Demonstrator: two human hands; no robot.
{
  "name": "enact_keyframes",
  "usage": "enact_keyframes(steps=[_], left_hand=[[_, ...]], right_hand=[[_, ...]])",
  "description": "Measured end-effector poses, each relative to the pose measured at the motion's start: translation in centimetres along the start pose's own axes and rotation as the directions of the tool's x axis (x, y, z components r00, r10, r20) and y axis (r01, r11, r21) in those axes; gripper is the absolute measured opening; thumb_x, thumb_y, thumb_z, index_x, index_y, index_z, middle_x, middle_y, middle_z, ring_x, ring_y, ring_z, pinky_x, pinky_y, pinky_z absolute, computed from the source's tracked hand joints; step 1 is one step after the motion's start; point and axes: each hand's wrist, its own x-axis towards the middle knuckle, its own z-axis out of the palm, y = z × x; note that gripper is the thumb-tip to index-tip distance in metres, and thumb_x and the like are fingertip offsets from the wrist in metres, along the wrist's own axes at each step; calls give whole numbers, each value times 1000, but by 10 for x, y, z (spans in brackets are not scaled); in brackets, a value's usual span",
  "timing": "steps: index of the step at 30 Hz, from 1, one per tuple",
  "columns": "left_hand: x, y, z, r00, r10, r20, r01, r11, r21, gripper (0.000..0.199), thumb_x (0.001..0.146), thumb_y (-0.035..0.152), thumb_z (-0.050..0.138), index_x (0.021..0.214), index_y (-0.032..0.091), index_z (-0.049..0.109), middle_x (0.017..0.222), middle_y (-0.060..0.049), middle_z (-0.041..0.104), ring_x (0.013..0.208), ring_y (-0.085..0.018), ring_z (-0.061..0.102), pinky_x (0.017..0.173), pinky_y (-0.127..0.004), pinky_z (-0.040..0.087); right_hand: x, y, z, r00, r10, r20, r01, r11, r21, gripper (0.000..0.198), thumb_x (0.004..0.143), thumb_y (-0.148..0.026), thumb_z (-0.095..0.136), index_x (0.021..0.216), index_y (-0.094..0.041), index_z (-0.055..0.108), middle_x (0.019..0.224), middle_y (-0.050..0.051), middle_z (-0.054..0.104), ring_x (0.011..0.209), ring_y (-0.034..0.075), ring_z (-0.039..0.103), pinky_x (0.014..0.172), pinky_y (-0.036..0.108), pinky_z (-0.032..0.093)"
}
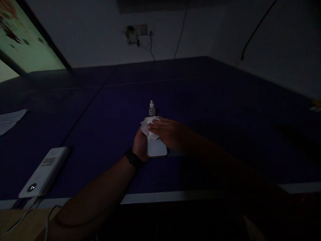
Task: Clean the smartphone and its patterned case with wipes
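Observation:
My left hand (140, 144), a dark band on its wrist, grips a phone (156, 149) with a pale, bright face and a thin rim. Its fingers are mostly hidden behind the phone. My right hand (172, 132) presses a crumpled white tissue (151, 130) onto the phone's upper part, its fingers bent over the tissue. Just beyond the phone's far end stands a small clear bottle (151, 110) with a white top, upright. A flat dark thing (177, 153) lies partly under my right hand; its kind cannot be made out.
A white power bank (47, 170) with a lit round display lies at the left, a cable (48, 214) near it. A printed paper (12, 121) rests on the dark blue table (120, 100). Wall sockets (137, 30) with cords are behind. The room is dim.

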Motion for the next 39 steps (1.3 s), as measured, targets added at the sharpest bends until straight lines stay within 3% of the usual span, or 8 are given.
enact_keyframes(steps=[10,16,21,25,28,32,37,39], left_hand=[[12,3,-7,988,-153,32,154,988,-33,39,102,42,49,117,15,72,96,-8,79,83,-19,76,83,-28,58],[19,1,-18,990,-133,43,137,987,-85,35,95,43,58,122,23,69,89,-7,78,81,-21,76,73,-26,58],[21,-1,-19,983,-168,70,175,979,-108,38,98,44,55,127,23,67,100,-8,78,97,-22,75,83,-28,59],[16,2,-22,980,-192,43,196,974,-113,40,103,43,46,124,17,68,96,-8,76,85,-17,74,80,-25,57],[12,6,-21,987,-159,5,158,980,-118,35,104,37,45,117,17,69,88,-4,75,78,-12,72,78,-19,55],[9,7,-13,983,-181,23,182,980,-85,28,100,33,49,107,17,71,81,-3,73,77,-15,72,80,-23,57],[10,7,-13,980,-193,46,197,976,-97,29,96,34,50,108,18,71,74,-4,69,69,-18,70,71,-28,57],[12,6,-14,983,-176,47,180,978,-104,30,96,36,52,112,19,71,76,-4,70,69,-18,70,71,-28,57]], right_hand=[[-5,12,20,994,42,-99,-45,999,-27,54,91,-6,51,141,-20,65,145,10,65,138,28,59,121,44,45],[-5,2,16,990,-88,-113,80,994,-71,41,96,-14,47,129,-11,72,136,14,71,134,25,63,119,41,49],[-7,2,13,990,16,-139,-34,991,-131,44,97,-10,43,134,-6,67,140,18,67,135,26,62,116,46,51],[-9,-6,16,990,-85,-111,74,992,-99,40,96,-10,45,127,-7,71,134,16,71,132,25,64,116,44,51],[-8,-9,17,990,-53,-132,36,991,-129,41,98,-10,43,130,-5,69,137,17,70,135,25,62,119,43,48],[-9,-5,14,988,30,-148,-51,989,-139,45,94,-7,43,131,-4,68,140,17,68,135,26,62,118,46,48],[-8,-9,11,991,-106,-82,100,993,-69,43,90,-10,52,128,-11,72,134,13,73,134,26,63,121,47,46],[-7,-11,11,993,-74,-88,66,994,-90,44,92,-8,52,130,-15,72,136,11,72,135,27,62,121,45,46]])
